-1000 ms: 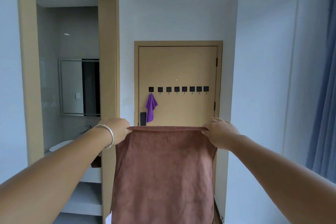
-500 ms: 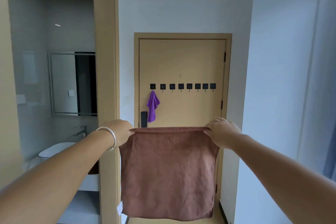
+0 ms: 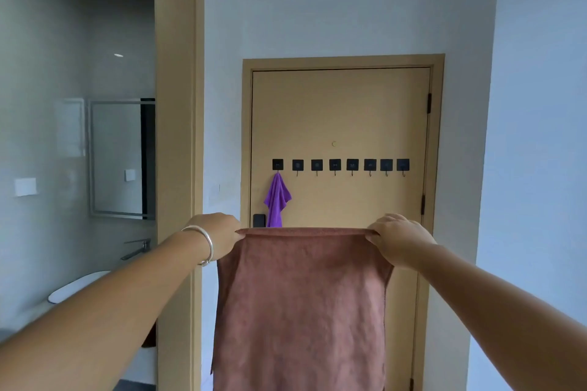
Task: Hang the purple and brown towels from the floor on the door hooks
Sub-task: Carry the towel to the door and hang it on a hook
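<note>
The door [image 3: 341, 124] now looms larger and nearer than a second ago, so hanging comes next. The brown towel [image 3: 301, 308] hangs stretched, left hand [image 3: 219, 233] and right hand [image 3: 398, 236] pinching its top corners. The purple towel [image 3: 277, 198] hangs from the far-left hook [image 3: 278, 165].

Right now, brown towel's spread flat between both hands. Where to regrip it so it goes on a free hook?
Probably mid top hem of the brown towel, coming from above. The left hand and right hand pinch its two top corners, so the hem runs taut and level with the cloth hanging flat below. Bunching that middle would give a fold to loop over a hook beside the purple towel.
</note>
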